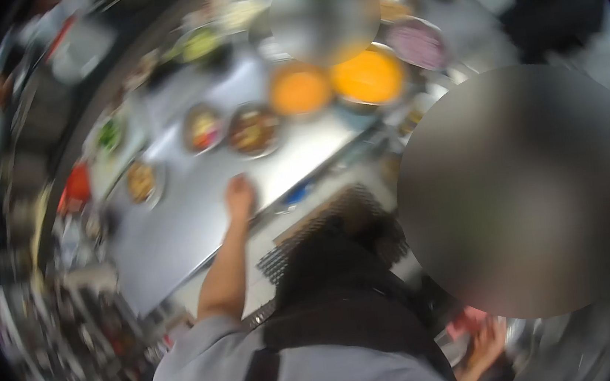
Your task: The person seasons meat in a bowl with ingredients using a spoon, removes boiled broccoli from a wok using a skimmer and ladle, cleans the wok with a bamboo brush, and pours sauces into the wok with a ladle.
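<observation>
My left hand (240, 194) rests near the front edge of the steel counter (168, 234), closed like a fist, with no object showing in it. Just beyond it stand a bowl of brown food (253, 130) and a bowl of mixed yellow and red pieces (202, 128). At the lower right, my right hand (489, 341) is closed on a pink cloth (467, 321), its outline smeared by motion. A large blurred disc covers the area just above that hand.
Orange food fills two containers (299, 89) (367, 74) farther back, beside a bowl of purple food (416, 43). A bowl of light brown food (142, 182) and a red container (77, 184) stand left. A perforated dark mat (282, 260) lies below the counter.
</observation>
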A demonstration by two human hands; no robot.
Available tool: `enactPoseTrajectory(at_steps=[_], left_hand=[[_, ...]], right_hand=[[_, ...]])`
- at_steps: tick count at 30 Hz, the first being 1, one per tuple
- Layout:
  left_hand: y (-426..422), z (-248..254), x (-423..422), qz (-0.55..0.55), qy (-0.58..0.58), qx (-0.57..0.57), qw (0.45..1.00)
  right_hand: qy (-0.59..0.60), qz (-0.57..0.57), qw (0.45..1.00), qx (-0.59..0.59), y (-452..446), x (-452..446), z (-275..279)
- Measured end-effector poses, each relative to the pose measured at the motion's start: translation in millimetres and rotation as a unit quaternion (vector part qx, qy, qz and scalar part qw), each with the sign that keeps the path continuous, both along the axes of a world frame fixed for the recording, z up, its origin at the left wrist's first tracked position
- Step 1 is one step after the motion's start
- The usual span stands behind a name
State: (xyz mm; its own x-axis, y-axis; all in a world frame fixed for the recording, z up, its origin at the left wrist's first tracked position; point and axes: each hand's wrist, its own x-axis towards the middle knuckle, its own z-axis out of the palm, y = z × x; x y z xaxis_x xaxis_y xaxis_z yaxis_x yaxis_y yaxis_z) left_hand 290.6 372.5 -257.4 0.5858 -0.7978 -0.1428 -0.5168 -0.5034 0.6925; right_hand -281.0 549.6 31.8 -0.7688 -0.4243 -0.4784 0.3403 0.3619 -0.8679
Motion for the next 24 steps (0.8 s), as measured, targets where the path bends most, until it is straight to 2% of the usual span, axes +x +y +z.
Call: enactPoseTrajectory(at_steps=[1,2,3,5,6,7,8,10,12,13,14,15,19,24], left_hand=[[-1,-28,9,0.032,0.002,0.019,0.999],[-4,7,-13,0.057,0.002,-0.001,0.998],[-4,46,-43,0.020,-0.061,-0.056,0.996],[-5,43,-54,-0.038,-0.210,-0.104,0.971],[-6,20,-48,-0.045,-0.298,-0.149,0.942],[-5,26,-57,-0.027,-0.343,-0.102,0.933],[-12,31,-70,-0.038,-0.337,-0.107,0.935],[-19,42,-93,0.026,-0.401,-0.017,0.916],[-20,31,-88,0.037,-0.422,-0.028,0.905],[-22,28,-88,0.050,-0.445,-0.033,0.893],[-22,23,-88,0.052,-0.443,-0.030,0.894],[-22,26,-89,0.050,-0.447,-0.026,0.893],[-22,33,-91,0.043,-0.455,-0.023,0.889],[-22,30,-87,0.037,-0.461,-0.027,0.886]], right_hand=[[-0.006,0.013,0.999,-0.036,-14,0,2],[-0.038,0.024,0.998,-0.043,-48,23,34],[-0.071,0.066,0.993,-0.073,-47,-7,19],[-0.026,0.106,0.991,-0.071,-66,-39,-3],[-0.014,0.127,0.989,-0.074,-79,-51,-9],[0.012,0.153,0.985,-0.075,-93,-62,-15],[0.037,0.182,0.980,-0.072,-107,-72,-20],[0.123,0.211,0.970,-0.013,-133,-89,-32],[0.170,0.240,0.955,0.029,-151,-107,-44],[0.296,0.291,0.906,0.086,-160,-115,-50],[0.415,0.337,0.834,0.141,-167,-121,-53],[0.342,0.349,0.848,0.205,-181,-114,-32],[0.415,0.385,0.804,0.182,-190,-124,-66],[0.390,0.401,0.808,0.186,-192,-126,-73]])
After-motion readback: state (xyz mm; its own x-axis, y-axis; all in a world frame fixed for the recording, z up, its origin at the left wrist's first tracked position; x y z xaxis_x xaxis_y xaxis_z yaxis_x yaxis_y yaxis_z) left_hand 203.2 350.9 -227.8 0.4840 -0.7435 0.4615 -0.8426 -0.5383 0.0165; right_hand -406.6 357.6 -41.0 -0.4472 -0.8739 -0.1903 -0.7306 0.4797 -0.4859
